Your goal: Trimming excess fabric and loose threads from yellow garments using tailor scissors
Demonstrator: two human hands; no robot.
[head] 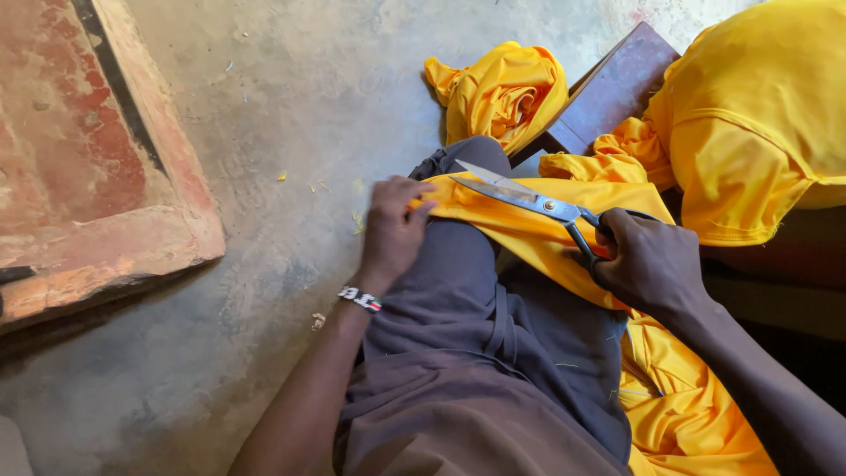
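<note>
Yellow fabric [529,231] lies draped over my knee, which is covered by dark grey trousers [467,291]. My left hand [392,231] presses down on the left edge of this fabric. My right hand [643,260] grips the black handles of large steel scissors [529,198]. The blades are parted and point left above the fabric. A beaded band [359,298] circles my left wrist.
A bunched yellow cloth [498,92] lies on the concrete floor [291,115] beyond my knee. More yellow cloth [758,115] is heaped at the right over a dark wooden bench [608,88]. A worn red slab [88,176] sits at the left. Small scraps dot the floor.
</note>
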